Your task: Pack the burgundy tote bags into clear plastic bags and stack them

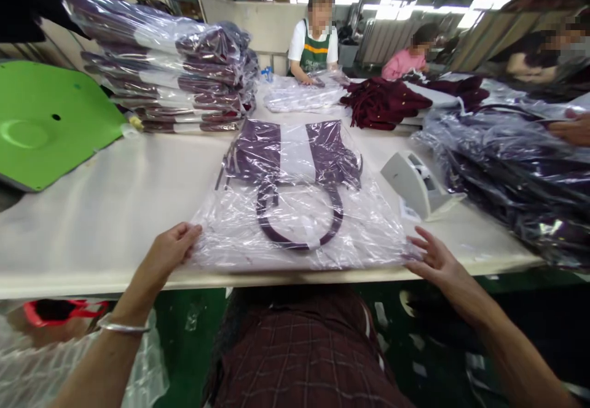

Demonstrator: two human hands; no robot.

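The wearer's checked brown clothing (295, 353) is nearest, below the table edge. A silver bracelet (123, 327) circles the left wrist. At the front of the pale table (115, 199), the left hand (173, 248) pinches the near left corner of a clear plastic sleeve (230, 230) between thumb and fingers. The right hand (433, 254) is at the near right corner, fingers spread and touching the plastic; whether it grips the film, I cannot tell.

The sleeve lies flat in the middle, wide, wrinkled and shiny with glare. Inside, toward the wearer, a dark purple handle (263, 220) curves in a U, with a pale wrap at its lowest part. Beyond it lies the body of the purple bag (251, 150), which looks soft and roughly rectangular, crossed down its middle by a broad white band (295, 150). Thin dark strips hang out at its left side.

To the right stands a pale grey stand (412, 184), just beside a heap of plastic-wrapped dark goods (516, 174). To the left is a green board (50, 119), and behind it a tall stack of wrapped maroon goods (170, 76). Farther back lie loose maroon goods (387, 101), near a person in a green apron (313, 51) and a person in pink (405, 61).
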